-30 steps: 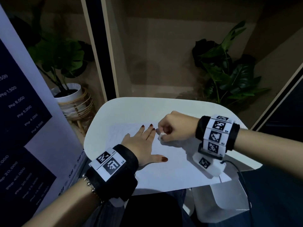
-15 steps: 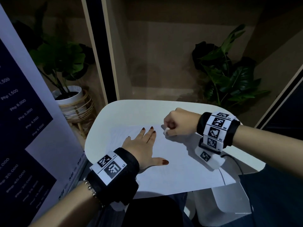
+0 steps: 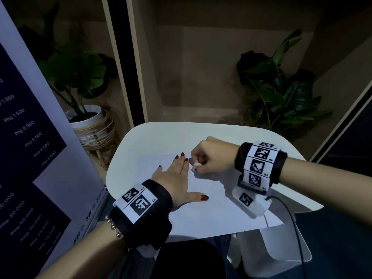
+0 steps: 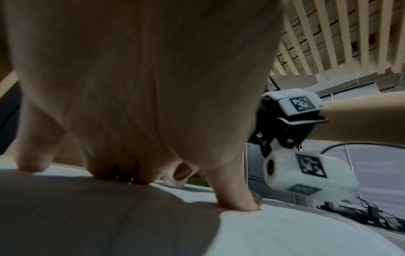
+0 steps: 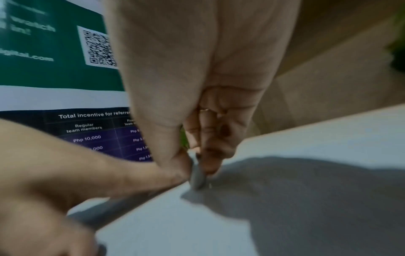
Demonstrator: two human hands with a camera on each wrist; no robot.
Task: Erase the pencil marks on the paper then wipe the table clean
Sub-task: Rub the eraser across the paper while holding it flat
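Nearest the body, the left hand (image 3: 177,178) lies flat on the sheet of paper (image 3: 211,208), its fingers (image 3: 182,160) straight and spread a little, the thumb stretched out to the side, all pressing down on the page. The paper sits on the white surface (image 3: 161,133), its near edge hanging just past the rim.

Just beyond the left index fingertip, the right hand (image 3: 213,158) is curled into a loose fist, thumb and forefinger pinching a small white eraser (image 3: 196,165). The eraser's lower end touches the paper right beside the left fingertips; in the right wrist view it (image 5: 197,175) looks grey in shadow and blurred, so whether any pencil marks lie under it cannot be told. From the left wrist, only a sliver of the eraser (image 4: 175,181) shows past the fingers.

Farther off, past the surface's far rim, a potted plant (image 3: 86,117) in a wicker stand sits to the left of the hands, and a second leafy plant (image 3: 281,91) to the right.
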